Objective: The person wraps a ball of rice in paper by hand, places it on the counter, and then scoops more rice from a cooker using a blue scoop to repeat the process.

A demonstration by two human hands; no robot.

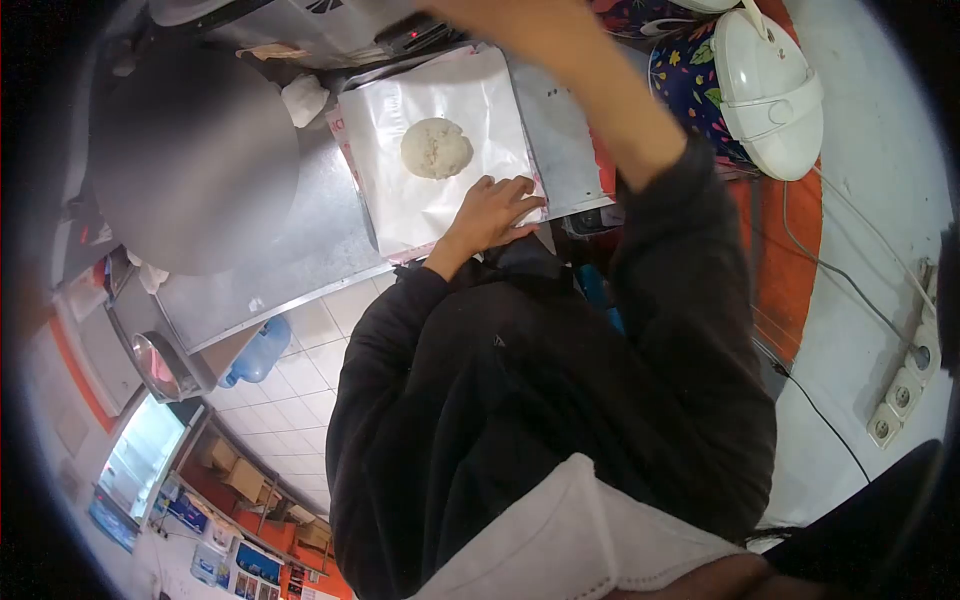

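A rounded mound of cooked rice (436, 149) sits on a sheet of white wrapping paper (400, 215), which lies on a stack with red print at its edges. My left hand (495, 212) rests on the paper's near right corner, just below the rice, with its fingers apart. My right forearm stretches up over the counter. My right hand (490, 18) is blurred and cut off by the top edge, so its fingers and anything in them are hidden.
A large grey round shape (200, 165) covers the left of the metal counter (235, 300). A flowered rice container with a white lid (770, 95) stands at right. Crumpled white tissue (304, 100) lies beside the paper. Cables and a power strip (900, 390) are on the right wall.
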